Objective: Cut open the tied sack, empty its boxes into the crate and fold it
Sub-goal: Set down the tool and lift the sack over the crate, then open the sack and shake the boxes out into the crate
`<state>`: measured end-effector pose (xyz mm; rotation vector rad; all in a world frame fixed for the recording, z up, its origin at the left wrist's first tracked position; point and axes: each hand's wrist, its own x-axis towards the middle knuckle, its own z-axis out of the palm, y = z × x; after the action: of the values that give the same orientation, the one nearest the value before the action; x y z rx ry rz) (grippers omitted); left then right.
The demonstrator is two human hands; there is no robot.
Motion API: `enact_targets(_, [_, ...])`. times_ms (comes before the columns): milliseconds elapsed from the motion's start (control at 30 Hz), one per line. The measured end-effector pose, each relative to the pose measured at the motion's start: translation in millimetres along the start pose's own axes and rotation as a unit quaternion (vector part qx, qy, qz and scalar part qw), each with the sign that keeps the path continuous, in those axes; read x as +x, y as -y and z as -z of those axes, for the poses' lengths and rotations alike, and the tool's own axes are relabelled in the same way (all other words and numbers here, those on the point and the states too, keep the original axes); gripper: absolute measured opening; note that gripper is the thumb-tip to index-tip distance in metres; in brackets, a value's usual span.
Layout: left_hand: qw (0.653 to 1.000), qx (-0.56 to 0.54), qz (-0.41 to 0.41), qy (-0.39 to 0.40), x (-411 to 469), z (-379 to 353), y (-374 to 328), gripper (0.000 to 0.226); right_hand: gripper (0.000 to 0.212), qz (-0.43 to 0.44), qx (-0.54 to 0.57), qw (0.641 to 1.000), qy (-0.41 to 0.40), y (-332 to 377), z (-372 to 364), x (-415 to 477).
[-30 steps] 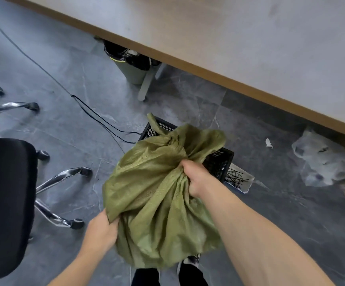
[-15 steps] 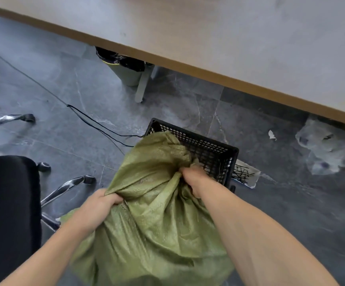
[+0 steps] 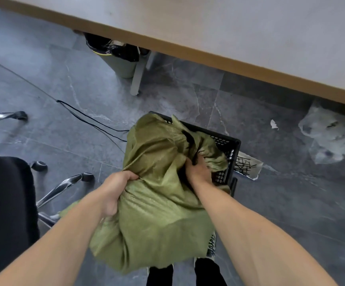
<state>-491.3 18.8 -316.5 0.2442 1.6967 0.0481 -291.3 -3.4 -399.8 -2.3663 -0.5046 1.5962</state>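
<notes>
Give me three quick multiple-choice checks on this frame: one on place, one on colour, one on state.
1. Where is the sack?
A. on the table
B. held partly over the crate
C. on the chair

2. What colour is the crate?
A. blue
B. white
C. black

3. What is the left hand doing?
A. gripping the sack
B. resting on the floor
C. hanging free

Answers:
1 B, its top covers the crate's near side.
2 C, the mesh walls are black.
3 A, its fingers bunch the cloth.
</notes>
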Motion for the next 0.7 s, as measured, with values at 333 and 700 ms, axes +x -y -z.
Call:
enact_targets(333, [0.999, -0.045, 0.001, 0.008, 23.0, -47.5, -46.7, 0.027, 0.041, 0.145, -0.055, 0.987, -0.042, 5.2, 47.1, -5.4])
enact_targets(700, [0.978, 0.029, -0.163, -0.129, 50.2, -55.8, -32.9, 0.098, 0.072, -0.136, 0.124, 0.982, -0.04, -75.9, 34.5, -3.2])
